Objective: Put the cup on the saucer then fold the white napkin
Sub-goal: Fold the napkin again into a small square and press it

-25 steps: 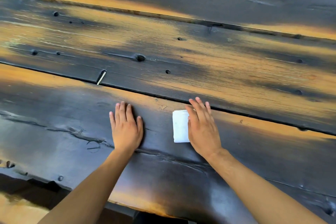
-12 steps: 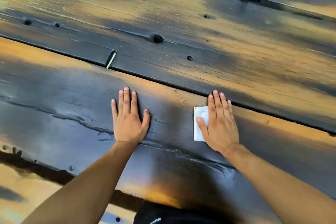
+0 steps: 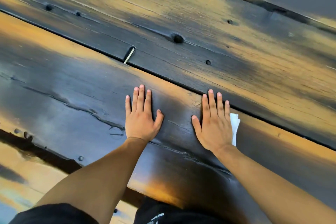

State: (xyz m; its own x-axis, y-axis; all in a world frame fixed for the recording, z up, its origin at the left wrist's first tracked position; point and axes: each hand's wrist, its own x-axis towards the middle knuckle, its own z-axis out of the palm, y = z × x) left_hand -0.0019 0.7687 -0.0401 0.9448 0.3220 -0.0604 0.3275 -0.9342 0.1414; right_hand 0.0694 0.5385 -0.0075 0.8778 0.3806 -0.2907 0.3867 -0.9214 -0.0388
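Observation:
The folded white napkin [image 3: 235, 127] lies on the dark wooden table [image 3: 76, 100], and only a narrow strip of it shows at the right edge of my right hand [image 3: 212, 125]. That hand lies flat, palm down, fingers spread, beside or partly over the napkin; I cannot tell which. My left hand [image 3: 141, 116] rests flat on bare wood a hand's width to the left, fingers apart, holding nothing. No cup or saucer is in view.
The table is made of broad dark planks with gaps between them; one gap [image 3: 163, 76] runs just beyond my fingertips. A small pale sliver [image 3: 129, 56] sticks out of that gap. The table's near edge [image 3: 149, 192] lies below my forearms.
My right hand has slid left across the napkin, so the napkin now shows at its right side instead of its left. The camera has tilted down and closer. My left hand stayed flat.

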